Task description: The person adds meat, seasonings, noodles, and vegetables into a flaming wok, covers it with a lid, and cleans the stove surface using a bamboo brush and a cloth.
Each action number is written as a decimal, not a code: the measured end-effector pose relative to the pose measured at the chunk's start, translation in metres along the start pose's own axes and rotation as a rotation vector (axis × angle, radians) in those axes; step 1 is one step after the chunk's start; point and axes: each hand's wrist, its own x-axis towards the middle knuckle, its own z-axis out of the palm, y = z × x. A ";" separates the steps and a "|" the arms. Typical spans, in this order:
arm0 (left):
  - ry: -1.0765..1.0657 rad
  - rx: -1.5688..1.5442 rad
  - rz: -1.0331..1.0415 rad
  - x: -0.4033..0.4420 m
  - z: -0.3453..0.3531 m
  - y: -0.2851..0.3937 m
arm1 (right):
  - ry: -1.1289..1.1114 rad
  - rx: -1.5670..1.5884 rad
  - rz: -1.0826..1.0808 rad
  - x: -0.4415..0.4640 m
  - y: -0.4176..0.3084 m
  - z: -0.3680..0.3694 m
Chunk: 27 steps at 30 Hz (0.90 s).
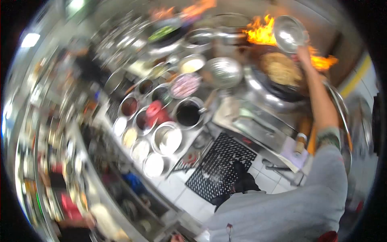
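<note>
My right hand (302, 54), at the end of an outstretched bare arm, is closed on the rim of a shiny round metal bowl (288, 34). The bowl is tipped on its side above a large dark wok (288, 93). In the wok lies a light brown heap of food (281, 69), perhaps noodles; blur hides the detail. Tall orange flames (261, 31) rise behind the wok and beside the bowl. Low at the bottom edge, away from the stove, my left hand (176, 238) shows only in part, and its fingers are too blurred to read.
Several pots and containers crowd the counter to the left, including a dark liquid pot (188, 113), a red container (156, 113) and a colander (223, 72). Another wok with greens (163, 33) stands behind. A perforated black mat (219, 167) covers the floor. Another person (82, 60) is at far left.
</note>
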 end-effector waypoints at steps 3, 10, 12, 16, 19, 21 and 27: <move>0.135 -0.335 -0.018 -0.020 0.008 -0.017 | -0.303 0.440 0.010 -0.140 -0.114 0.049; 0.355 -0.527 -0.147 -0.051 0.024 -0.055 | -1.485 0.207 0.038 -0.555 -0.173 0.257; 0.407 -0.571 -0.195 -0.069 0.040 -0.073 | -1.866 0.197 0.233 -0.684 -0.148 0.337; 0.445 -0.575 -0.400 -0.117 0.064 -0.091 | -2.127 0.006 0.407 -0.868 -0.145 0.400; 0.561 -0.601 -0.572 -0.156 0.097 -0.105 | -2.148 -0.041 0.390 -0.935 -0.158 0.403; 0.596 -0.683 -0.755 -0.178 0.116 -0.103 | -2.196 -0.019 0.425 -0.960 -0.165 0.410; 0.599 -0.721 -1.019 -0.187 0.118 -0.064 | -2.303 -0.102 0.431 -1.009 -0.188 0.448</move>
